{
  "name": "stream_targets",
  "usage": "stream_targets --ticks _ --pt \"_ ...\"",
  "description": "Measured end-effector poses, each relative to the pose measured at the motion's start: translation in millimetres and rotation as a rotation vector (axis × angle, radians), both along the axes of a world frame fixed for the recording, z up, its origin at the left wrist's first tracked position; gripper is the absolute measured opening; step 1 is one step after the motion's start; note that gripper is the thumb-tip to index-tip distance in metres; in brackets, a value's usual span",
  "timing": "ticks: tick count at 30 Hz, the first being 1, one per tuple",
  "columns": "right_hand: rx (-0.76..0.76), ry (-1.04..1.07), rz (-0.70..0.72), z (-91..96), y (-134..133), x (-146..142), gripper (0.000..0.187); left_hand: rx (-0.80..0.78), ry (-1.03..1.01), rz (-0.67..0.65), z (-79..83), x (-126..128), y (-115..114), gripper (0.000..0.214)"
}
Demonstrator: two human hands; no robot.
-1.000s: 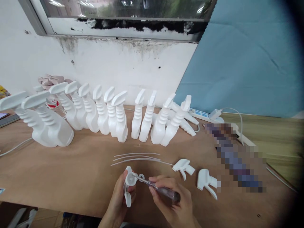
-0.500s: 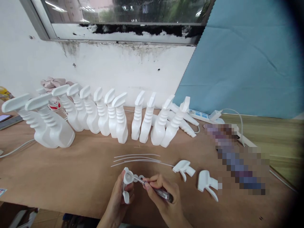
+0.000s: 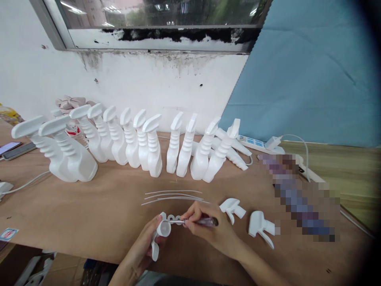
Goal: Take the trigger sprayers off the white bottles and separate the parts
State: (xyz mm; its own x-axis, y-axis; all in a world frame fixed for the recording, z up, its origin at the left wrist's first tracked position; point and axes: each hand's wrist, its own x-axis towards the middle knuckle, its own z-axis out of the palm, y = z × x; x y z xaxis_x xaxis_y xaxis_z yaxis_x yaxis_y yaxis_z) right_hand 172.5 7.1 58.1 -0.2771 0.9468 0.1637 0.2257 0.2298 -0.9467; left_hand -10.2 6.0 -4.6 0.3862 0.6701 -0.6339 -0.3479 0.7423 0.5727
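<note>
A white spray trigger head (image 3: 164, 227) is held in my left hand (image 3: 145, 242), its round collar facing up and its lever hanging toward me. In my right hand (image 3: 205, 222) is a screwdriver (image 3: 208, 221) with a clear, dark-tinted handle. Its thin metal shaft points left, and the tip lies at the collar's rim; whether it touches inside I cannot tell. Small white ring washers (image 3: 178, 218) lie just beyond the shaft. Several thin white dip tubes (image 3: 174, 195) lie behind my hands. Two more trigger heads, one nearer (image 3: 231, 208) and one farther right (image 3: 260, 226), rest on the table.
Several white spray bottles (image 3: 153, 151) stand in a row along the back of the brown-covered table (image 3: 89, 214). A power strip (image 3: 258, 145) with a plugged-in charger sits at the back right. Phones (image 3: 19, 151) lie at far left. A blurred patch covers something at right.
My right hand has risen and turned, so the screwdriver now lies nearly level instead of slanting. The trigger head in my left hand has shifted slightly right and tilted. The view has moved a little.
</note>
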Motion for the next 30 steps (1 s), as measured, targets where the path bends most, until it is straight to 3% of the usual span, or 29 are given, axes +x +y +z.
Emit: stream_targets --ticks 3,11,15,19,26,30 --pt "-0.142 0.133 0.019 -1.6 8 1 0.02 -0.062 0.003 -0.115 -0.5 -7 4 0.045" --pt "-0.324 0.361 0.056 -5.9 19 -1 0.025 -0.069 0.015 -0.28 4.8 -24 23 0.05" --pt "-0.23 0.243 0.084 -0.7 23 1 0.022 0.006 0.077 -0.263 17.8 -27 30 0.05" --pt "-0.155 0.117 0.106 4.8 23 3 0.021 0.2 0.27 -0.38 25.0 -29 34 0.045" --pt "-0.044 -0.053 0.044 0.1 12 4 0.018 0.477 0.582 -0.42 17.4 -23 39 0.045" --pt "-0.049 -0.055 0.016 -5.1 7 7 0.02 0.593 0.649 -0.428 13.3 -17 42 0.042"
